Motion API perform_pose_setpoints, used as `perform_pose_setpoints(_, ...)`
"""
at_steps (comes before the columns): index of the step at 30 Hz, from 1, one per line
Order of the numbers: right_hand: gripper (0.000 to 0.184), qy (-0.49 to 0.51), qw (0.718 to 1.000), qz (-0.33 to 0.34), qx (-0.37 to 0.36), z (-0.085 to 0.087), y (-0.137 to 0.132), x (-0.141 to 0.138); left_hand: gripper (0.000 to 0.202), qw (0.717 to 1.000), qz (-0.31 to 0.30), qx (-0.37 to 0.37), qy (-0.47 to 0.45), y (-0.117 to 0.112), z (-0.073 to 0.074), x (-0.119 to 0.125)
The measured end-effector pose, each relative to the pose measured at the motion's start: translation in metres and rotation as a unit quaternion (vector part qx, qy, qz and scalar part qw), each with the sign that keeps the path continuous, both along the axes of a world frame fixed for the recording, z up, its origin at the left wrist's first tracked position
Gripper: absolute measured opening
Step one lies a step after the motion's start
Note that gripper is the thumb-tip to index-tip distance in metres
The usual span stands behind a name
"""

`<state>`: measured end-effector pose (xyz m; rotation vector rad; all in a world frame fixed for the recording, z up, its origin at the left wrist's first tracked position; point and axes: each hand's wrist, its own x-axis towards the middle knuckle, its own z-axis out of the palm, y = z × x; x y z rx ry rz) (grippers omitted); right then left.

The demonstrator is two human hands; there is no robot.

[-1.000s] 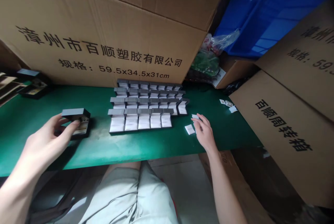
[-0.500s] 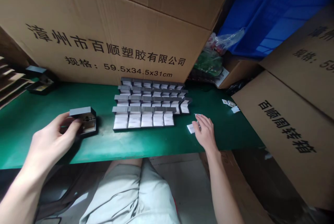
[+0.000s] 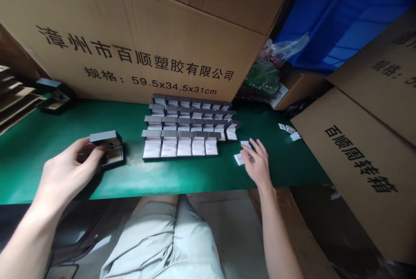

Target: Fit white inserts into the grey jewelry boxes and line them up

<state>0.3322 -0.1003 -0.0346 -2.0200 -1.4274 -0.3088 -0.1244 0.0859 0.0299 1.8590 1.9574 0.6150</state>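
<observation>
Lrg carton, rear [image 3: 139, 21], is displaying 漳州市百顺塑胶有限公司 in blk; below it, 规格: 59.5x34.5x31cm is standing. Lower cardbd panel, RH side [image 3: 354, 149], is bearing 百顺周转箱, running at a slant. Upper cardbd panel, RH side [image 3: 373, 90], is carrying 规格:, its figs. running out of view; line above is showing only partly, blurred. Faint marking on wht card, R of ctr. [image 3: 238, 160], is proving too sm. to read.
</observation>
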Motion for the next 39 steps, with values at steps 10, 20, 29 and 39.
perform_pose_setpoints(10,0.049,-0.019,0.999,-0.003,-0.03,-0.009,0.004,-0.003,0.057,1.0,0.014,-0.002,0.011,0.001,-0.002,0.0)
perform_pose_setpoints(20,0.051,-0.038,0.992,-0.034,0.113,0.007,-0.004,-0.007,0.063,1.0,0.016,0.012,0.009,-0.005,-0.002,-0.001)
perform_pose_setpoints(29,0.051,0.348,0.89,-0.097,0.278,0.015,-0.009,-0.1,0.069,0.997,0.009,0.066,-0.03,-0.007,-0.012,-0.003)
perform_pose_setpoints(39,0.032,0.56,0.801,0.076,0.199,0.033,0.015,-0.234,0.054,0.986,-0.096,0.115,-0.074,-0.011,-0.02,-0.009)
